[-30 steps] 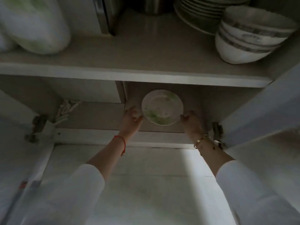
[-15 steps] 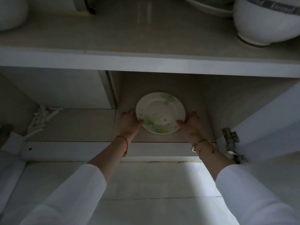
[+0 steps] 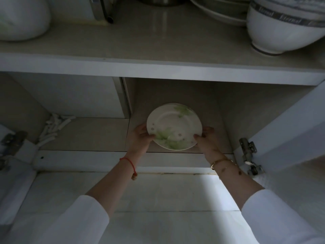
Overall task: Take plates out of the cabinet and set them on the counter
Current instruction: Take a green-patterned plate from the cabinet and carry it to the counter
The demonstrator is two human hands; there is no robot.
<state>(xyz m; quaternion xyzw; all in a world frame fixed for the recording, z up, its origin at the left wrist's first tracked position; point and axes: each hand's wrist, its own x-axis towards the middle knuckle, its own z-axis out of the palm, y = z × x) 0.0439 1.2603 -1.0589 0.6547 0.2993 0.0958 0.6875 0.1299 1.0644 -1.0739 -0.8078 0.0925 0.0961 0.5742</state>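
A white plate with green leaf prints [image 3: 174, 125] is held inside the open cabinet [image 3: 105, 161], just above its bottom shelf, tilted toward me. My left hand [image 3: 140, 138] grips its left rim and my right hand [image 3: 204, 138] grips its right rim. Both arms reach in from below in white sleeves. The counter [image 3: 158, 43] runs across the view above the cabinet opening.
On the counter stand stacked white bowls with a dark band [image 3: 281, 27] at right, a pile of plates [image 3: 219, 9] behind them, a white bag [image 3: 22, 18] at left and a metal pot [image 3: 160, 0]. The cabinet door [image 3: 290, 124] hangs open at right. White clips [image 3: 54, 127] lie in the left compartment.
Both hands have drawn the plate toward the cabinet's front edge and lower in view. My head has come nearer, so the counter items look larger.
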